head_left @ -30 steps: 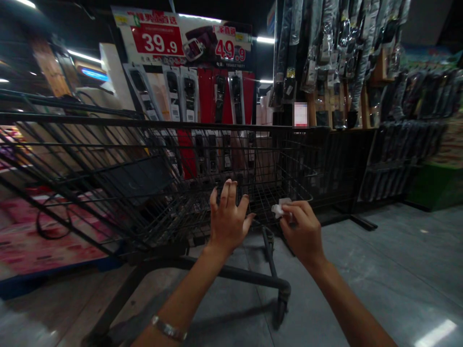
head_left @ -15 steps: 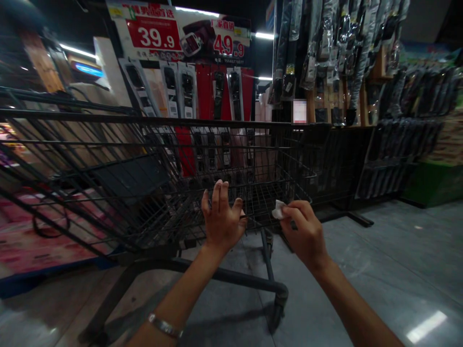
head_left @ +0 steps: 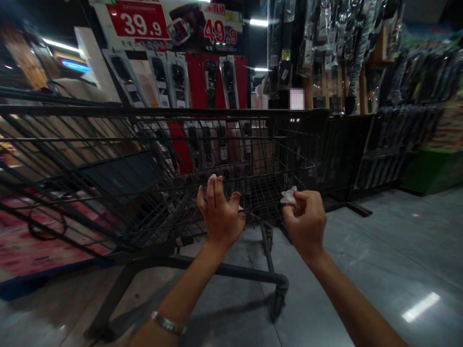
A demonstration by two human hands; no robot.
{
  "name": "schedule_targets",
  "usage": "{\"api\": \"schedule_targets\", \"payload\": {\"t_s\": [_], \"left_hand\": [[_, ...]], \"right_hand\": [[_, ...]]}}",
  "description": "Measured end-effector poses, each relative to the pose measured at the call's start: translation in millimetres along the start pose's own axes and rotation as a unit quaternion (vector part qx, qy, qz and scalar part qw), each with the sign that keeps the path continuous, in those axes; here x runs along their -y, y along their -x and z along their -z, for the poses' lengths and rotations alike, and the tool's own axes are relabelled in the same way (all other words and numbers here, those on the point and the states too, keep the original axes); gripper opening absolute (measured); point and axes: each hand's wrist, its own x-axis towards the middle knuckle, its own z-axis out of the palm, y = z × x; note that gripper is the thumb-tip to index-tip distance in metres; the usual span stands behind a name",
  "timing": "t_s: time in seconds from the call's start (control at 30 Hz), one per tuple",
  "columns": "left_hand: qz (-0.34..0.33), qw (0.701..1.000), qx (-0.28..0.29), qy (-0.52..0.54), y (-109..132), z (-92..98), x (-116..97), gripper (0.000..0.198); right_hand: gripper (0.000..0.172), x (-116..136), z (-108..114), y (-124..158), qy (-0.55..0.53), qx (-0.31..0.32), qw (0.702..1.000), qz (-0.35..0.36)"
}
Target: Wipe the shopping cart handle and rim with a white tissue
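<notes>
A dark wire shopping cart (head_left: 202,113) stands side-on in front of me. My left hand (head_left: 222,214) is against its lower side wires, fingers stretched upward and spread apart. Its thumb tip shows beside a thin wire; whether it presses on that wire I cannot tell. To the right, my right hand (head_left: 307,219) pinches a crumpled white tissue (head_left: 289,196) between thumb and fingers, close to the cart's lower right end. A metal bracelet (head_left: 168,324) circles my left wrist.
Behind the cart hang packaged belts (head_left: 177,79) under a price sign (head_left: 139,21). More belts in plastic (head_left: 325,43) hang at the right. Pink packs (head_left: 43,236) sit on a blue pallet (head_left: 21,287) at the left. A cart wheel (head_left: 278,301) rests on the grey floor (head_left: 343,279).
My right hand has risen slightly and turned, lifting the tissue a little up and to the right. My left hand stays at nearly the same place by the wires. The view has tilted slightly down.
</notes>
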Motion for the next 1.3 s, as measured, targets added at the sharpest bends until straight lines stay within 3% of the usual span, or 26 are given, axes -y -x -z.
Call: {"api": "schedule_targets", "payload": {"t_s": [0.23, 0.47, 0.8, 1.0, 1.1, 1.2, 1.3], "left_hand": [[0.018, 0.999, 0.009, 0.039, 0.4, -2.4, -0.1, 0.025], [0.007, 0.999, 0.023, 0.037, -0.7, 0.8, 1.0, 0.027], [-0.001, 0.998, 0.026, 0.051, 6.6, -3.5, 1.5, 0.029], [-0.051, 0.997, -0.036, 0.055, 34.2, -11.0, 4.2, 0.041], [-0.074, 0.995, -0.020, 0.060, 54.8, -7.7, 5.1, 0.042], [-0.088, 0.993, 0.008, 0.072, 67.8, -4.1, 4.0, 0.051], [-0.078, 0.994, -0.016, 0.078, 70.0, -4.7, 1.9, 0.051]], "right_hand": [[0.020, -2.3, 0.4, 7.2, -0.027, 0.028, 0.999, 0.023], [0.021, -1.9, -5.4, 34.2, -0.018, 0.124, 0.987, 0.100], [0.021, -4.3, -5.2, 37.0, -0.018, 0.125, 0.985, 0.121], [0.019, -0.9, -3.5, 34.6, -0.003, 0.135, 0.985, 0.103], [0.019, 4.3, -1.9, 33.0, -0.011, 0.126, 0.986, 0.108], [0.022, 12.8, -3.7, 35.8, -0.034, 0.109, 0.983, 0.147], [0.022, 20.4, -8.7, 41.4, -0.043, 0.160, 0.964, 0.209]]}}
